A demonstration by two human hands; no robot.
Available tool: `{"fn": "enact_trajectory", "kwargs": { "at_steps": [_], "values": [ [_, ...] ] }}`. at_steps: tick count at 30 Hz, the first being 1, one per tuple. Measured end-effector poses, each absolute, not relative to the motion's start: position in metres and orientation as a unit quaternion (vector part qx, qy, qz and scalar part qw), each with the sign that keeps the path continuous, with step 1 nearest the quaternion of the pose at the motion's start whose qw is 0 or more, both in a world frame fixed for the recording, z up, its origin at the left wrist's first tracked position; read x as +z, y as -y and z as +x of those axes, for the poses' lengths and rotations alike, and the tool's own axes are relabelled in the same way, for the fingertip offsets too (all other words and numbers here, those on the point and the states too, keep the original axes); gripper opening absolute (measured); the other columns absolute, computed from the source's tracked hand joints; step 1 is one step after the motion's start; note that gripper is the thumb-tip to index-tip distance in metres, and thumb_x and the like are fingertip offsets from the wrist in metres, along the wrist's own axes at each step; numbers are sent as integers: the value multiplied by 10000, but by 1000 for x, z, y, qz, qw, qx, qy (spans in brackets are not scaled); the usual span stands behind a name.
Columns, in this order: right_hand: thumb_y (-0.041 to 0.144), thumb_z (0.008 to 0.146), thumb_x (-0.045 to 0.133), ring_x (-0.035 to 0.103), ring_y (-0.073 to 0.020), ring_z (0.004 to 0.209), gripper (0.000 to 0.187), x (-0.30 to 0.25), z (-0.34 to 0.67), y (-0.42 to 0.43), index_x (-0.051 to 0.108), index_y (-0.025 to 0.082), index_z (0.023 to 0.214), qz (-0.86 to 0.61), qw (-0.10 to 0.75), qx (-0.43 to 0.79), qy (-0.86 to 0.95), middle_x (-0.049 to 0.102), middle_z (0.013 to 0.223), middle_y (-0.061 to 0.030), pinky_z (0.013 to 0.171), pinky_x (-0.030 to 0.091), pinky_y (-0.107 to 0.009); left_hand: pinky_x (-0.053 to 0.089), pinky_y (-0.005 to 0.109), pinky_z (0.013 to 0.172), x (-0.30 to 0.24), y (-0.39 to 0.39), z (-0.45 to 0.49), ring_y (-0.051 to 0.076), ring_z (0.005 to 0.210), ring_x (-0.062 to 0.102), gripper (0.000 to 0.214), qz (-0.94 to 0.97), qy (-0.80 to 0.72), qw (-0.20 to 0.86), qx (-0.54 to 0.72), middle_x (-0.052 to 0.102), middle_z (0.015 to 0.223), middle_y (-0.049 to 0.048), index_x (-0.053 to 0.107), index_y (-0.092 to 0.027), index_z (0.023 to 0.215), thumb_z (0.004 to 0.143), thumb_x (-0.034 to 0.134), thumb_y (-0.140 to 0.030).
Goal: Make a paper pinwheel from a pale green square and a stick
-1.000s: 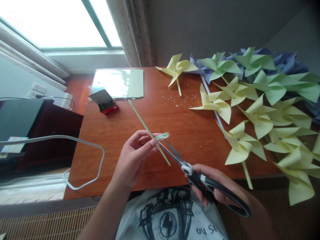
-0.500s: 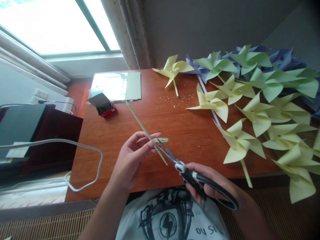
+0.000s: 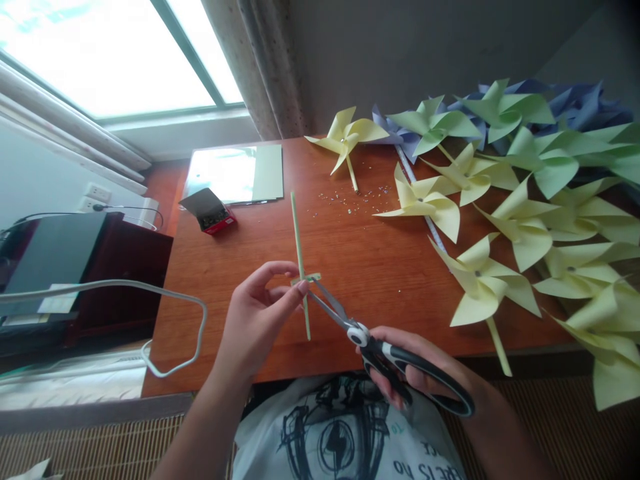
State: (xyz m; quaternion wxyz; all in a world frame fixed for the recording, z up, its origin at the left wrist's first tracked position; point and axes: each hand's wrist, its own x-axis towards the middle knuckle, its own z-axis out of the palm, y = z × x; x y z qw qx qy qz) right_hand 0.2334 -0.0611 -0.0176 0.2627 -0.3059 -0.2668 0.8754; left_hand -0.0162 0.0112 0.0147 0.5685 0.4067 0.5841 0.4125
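Between the thumb and fingers of my left hand (image 3: 267,300) is a thin pale-green paper stick (image 3: 296,230), almost upright in view. A short strip of tape (image 3: 314,277) crosses the stick at my fingertips; its left part is hidden by them. My right hand (image 3: 410,360) grips black-and-white scissors (image 3: 357,333) by the handles. The scissor blades are slightly parted, and their tips lie beside the tape and the stick, close to my left thumb.
Several yellow pinwheels (image 3: 477,277), green ones (image 3: 433,127) and blue ones crowd the right of the wooden table (image 3: 240,250). A small red box (image 3: 215,217), pale sheets (image 3: 270,173) and scattered bits (image 3: 350,200) lie farther back. A white cable (image 3: 200,327) loops at left.
The paper stick has turned from a slant to nearly upright. The tape's free end now sticks out less to the right. The scissors stay at my left fingertips.
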Motion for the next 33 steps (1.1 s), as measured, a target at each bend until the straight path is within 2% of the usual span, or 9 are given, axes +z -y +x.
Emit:
{"fn": "enact_trajectory", "kwargs": {
  "at_steps": [5,9,14,21,28,30,33],
  "values": [
    [650,777,754,529,-149,641,601,-3,227,70,673,169,1128,-365,293,852,234,613,787,-42,616,420,-294,477,162,493,22,-13,-14,77,561,602,262,480,-608,502,385,644,939,21,741,-190,953,744,865,-288],
    [615,833,718,526,-153,655,529,-12,226,75,656,171,1114,-336,302,864,223,623,810,-50,606,396,-296,515,180,520,25,-15,-15,78,594,641,270,516,-599,473,389,609,1130,46,722,-196,992,770,841,-294],
    [600,847,712,525,-145,657,532,-36,222,82,643,181,1168,-241,313,903,170,620,823,-37,592,402,-284,497,160,514,25,-17,-19,60,577,632,222,532,-611,453,372,577,997,14,703,-192,1009,836,784,-303],
    [603,825,734,540,-151,659,517,-34,209,79,657,189,1125,-232,313,910,143,631,834,-37,595,408,-288,521,170,533,29,-16,-25,89,615,700,164,639,-614,349,305,549,962,-5,699,-216,1039,888,726,-275],
    [621,734,821,536,-116,641,697,-28,206,77,597,191,1234,-261,339,878,215,625,834,-24,596,404,-249,526,166,533,38,-17,-21,93,612,680,170,548,-616,430,369,607,885,-6,684,-197,989,855,766,-262],
    [603,709,851,537,-115,649,732,-26,207,76,580,203,1259,-290,370,850,236,635,843,-24,595,410,-246,521,158,526,39,-18,-21,93,620,679,181,498,-612,463,403,616,877,-8,695,-198,987,842,783,-261],
    [463,725,886,572,-119,680,670,-24,204,69,566,234,1268,-334,450,786,260,666,872,-20,620,465,-245,501,144,504,39,-17,-18,95,628,685,203,434,-591,522,435,629,883,-8,710,-204,987,816,809,-252]
  ]
}}
